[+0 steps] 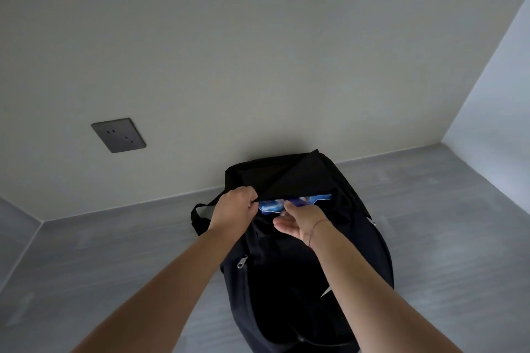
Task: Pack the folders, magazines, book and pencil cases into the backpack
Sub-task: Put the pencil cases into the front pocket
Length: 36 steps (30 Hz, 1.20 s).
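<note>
On the grey surface (114,261), against the pale wall (258,66), stands a black fabric backpack (301,281). The left hand (233,208) pinches the edge of its top flap (286,178), fingers curled tight on the cloth. The right hand (298,222) hovers at the mouth, fingers loose and apart, thumb beside a glossy blue-and-white item (271,206) (which one, unclear) lying inside the opening.

A plain indoor room, home or office cannot be told: a grey wood-grain surface (114,252) runs into a corner of bare pale walls (258,51), one carrying a dark socket plate (118,135).
</note>
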Tool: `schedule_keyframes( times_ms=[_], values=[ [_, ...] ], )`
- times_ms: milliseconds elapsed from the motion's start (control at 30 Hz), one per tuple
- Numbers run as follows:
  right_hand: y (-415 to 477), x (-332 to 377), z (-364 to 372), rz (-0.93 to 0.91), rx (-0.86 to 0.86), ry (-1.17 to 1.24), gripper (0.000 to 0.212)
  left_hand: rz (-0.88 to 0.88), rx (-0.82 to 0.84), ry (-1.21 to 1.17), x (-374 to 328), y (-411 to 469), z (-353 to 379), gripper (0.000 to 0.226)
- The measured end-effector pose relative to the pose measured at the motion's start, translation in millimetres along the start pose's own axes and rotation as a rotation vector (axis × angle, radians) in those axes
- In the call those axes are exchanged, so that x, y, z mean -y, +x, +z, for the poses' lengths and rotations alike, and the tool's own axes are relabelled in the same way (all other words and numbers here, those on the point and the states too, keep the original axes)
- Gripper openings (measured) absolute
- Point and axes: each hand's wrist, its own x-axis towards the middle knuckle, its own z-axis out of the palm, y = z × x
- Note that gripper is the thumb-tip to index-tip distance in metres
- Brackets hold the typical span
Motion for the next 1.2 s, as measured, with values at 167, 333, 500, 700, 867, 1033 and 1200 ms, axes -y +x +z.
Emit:
schedule_keyframes(
  times_ms=[167, 333, 500, 700, 867, 1033, 1200],
  values=[
    [15.0, 1.1, 18.7, 0.020, -0.041, 0.154, 0.012, 0.135, 0.009, 0.049, -10.0, 1.4, 2.9, 0.010],
    [12.1, 1.8, 6.5, 0.015, -0.008, -0.497, 0.030, 0.141, -0.025, -0.011, 0.8, -8.1, 13.7, 0.013],
    [-23.7, 12.8, -27.3, -0.297, 0.046, -1.247, 0.017, 0.236, -0.036, 0.054, 4.9, -24.8, 31.8, 0.027],
    [-24.5, 7.9, -29.2, -0.573, -0.195, -1.396, 0.033, 0.033, 0.083, -0.182, 18.1, -26.1, 32.5, 0.016],
    [-4.7, -9.7, -8.3, -0.613, -0.294, -1.427, 0.037, 0.015, 0.073, -0.232, 23.3, -29.2, 33.0, 0.012],
    [7.2, -23.9, 3.0, -0.445, -0.221, -1.100, 0.052, 0.109, -0.024, -0.152, 21.3, -36.5, 38.2, 0.009],
    [4.8, -34.1, 9.9, -0.450, -0.138, -0.670, 0.024, 0.113, -0.072, -0.147, 17.2, -38.1, 41.0, 0.008]
  ],
)
